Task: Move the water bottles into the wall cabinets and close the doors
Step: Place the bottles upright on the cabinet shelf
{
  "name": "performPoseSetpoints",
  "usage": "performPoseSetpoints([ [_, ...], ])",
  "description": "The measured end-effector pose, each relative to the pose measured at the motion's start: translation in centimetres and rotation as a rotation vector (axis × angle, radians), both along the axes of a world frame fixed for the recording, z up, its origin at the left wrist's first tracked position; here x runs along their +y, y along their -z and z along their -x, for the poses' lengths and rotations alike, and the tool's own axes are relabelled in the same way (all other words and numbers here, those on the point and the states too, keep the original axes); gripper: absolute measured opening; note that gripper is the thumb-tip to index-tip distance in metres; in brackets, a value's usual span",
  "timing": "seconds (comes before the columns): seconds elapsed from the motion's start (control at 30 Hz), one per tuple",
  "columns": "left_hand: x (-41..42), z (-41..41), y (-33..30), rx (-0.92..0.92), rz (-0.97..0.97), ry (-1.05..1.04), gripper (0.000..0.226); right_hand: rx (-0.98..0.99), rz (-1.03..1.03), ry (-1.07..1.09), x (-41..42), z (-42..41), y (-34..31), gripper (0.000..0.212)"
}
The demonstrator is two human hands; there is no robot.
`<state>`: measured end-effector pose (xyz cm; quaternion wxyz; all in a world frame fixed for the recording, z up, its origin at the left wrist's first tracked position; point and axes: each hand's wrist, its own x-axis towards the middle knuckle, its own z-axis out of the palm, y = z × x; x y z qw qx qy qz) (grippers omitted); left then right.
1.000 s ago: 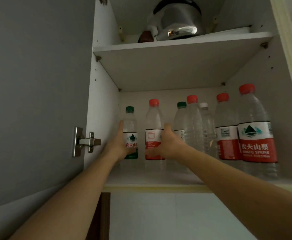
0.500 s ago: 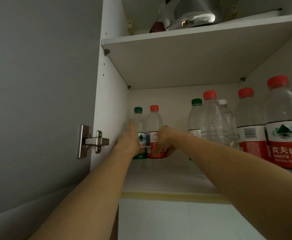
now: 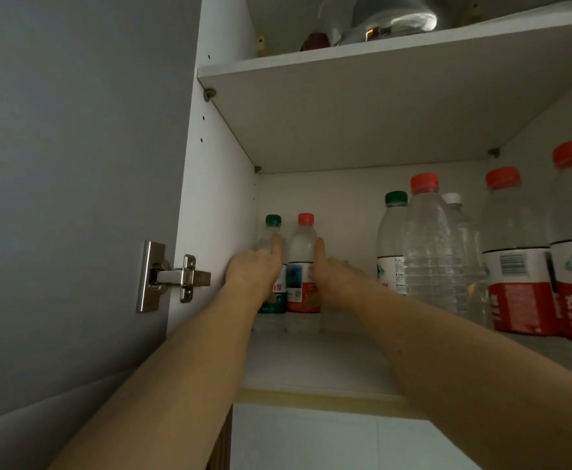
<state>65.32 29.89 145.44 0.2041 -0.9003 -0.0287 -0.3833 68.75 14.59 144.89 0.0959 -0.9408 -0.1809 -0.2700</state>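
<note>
While both arms are reached into the white cabinet (image 3: 216,205), a clear ribbed green-cap bottle (image 3: 272,232) is gripped by the left hand (image 3: 252,271), thumb up. At its 3 o'clock, touching, a red-cap bottle (image 3: 303,252) is clasped by the right hand (image 3: 337,276). Both are stood upright at the back left corner. More plastic bottles (image 3: 427,252) are grouped at 3 o'clock. A steel hinge (image 3: 172,276) is fixed to the door (image 3: 67,164).
</note>
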Motion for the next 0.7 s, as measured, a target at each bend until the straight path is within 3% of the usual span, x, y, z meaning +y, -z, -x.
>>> performPoseSetpoints([
  [0.17,-0.4,0.5,0.4,-0.139,-0.109,-0.063,0.094,-0.284,0.152,0.016,0.0,0.1,0.2,0.119],
  [0.33,-0.8,0.8,0.9,-0.154,-0.105,-0.093,0.079,-0.260,0.194,0.031,-0.1,-0.2,0.2,0.117],
  [0.57,-0.1,1.0,0.8,-0.187,-0.197,-0.159,0.078,-0.226,0.193,0.014,-0.2,-0.6,0.0,0.118],
  [0.7,0.1,1.6,1.0,-0.192,-0.166,-0.114,0.071,-0.160,0.047,-0.066,-0.2,1.2,-0.3,0.111],
])
